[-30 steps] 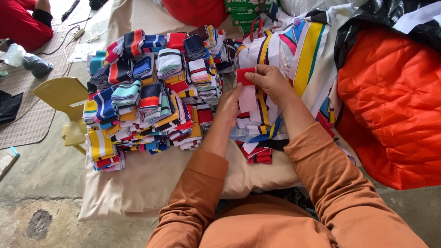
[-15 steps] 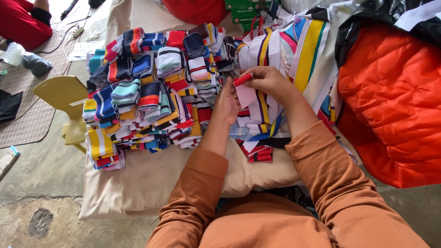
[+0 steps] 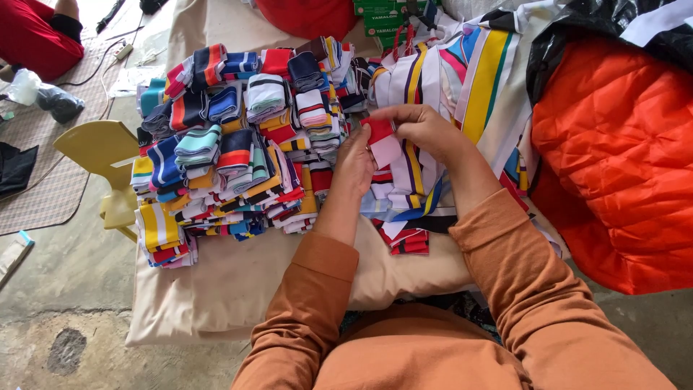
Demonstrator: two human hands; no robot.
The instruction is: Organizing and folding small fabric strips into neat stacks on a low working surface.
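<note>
Here, both hands (image 3: 393,141) pinching red-white strip (image 3: 381,139), folded pile (image 3: 238,137) just left

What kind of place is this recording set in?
Probably an informal garment or textile workroom, worked at floor level. A big pile of folded striped knit bands lies on a beige cloth over bare concrete floor, and both hands hold a red and white strip over more loose striped strips.
</note>
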